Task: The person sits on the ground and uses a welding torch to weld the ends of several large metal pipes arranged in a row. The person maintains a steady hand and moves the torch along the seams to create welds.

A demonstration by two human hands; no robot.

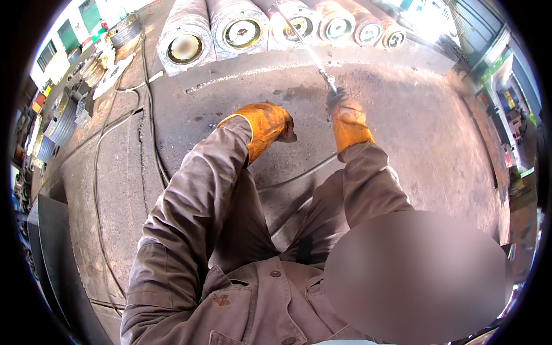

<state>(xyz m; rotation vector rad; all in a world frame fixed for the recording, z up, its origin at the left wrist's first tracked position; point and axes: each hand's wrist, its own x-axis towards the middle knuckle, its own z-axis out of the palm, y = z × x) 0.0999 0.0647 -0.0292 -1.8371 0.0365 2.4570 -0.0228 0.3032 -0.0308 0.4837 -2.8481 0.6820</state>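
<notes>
My right hand (pixel 341 115), in an orange and dark work glove, is closed round the near end of a long thin metal lance (pixel 310 54). The lance points away from me toward a row of large steel cylinders (pixel 240 33), its far end over the third one from the left. A grey hose (pixel 307 171) runs down and left from beside my right sleeve. My left hand (pixel 282 131), gloved alike, hangs bent at the wrist near my left knee, over the floor. Its fingers are mostly hidden behind the glove, and nothing shows in it.
Dark hoses (pixel 150 109) trail along the brown, worn floor (pixel 425 144) on my left. Ribbed metal rings (pixel 62 119) and other parts stand at the far left. A dark metal edge (pixel 49 247) rises near left. A blurred oval (pixel 417 276) covers the lower right.
</notes>
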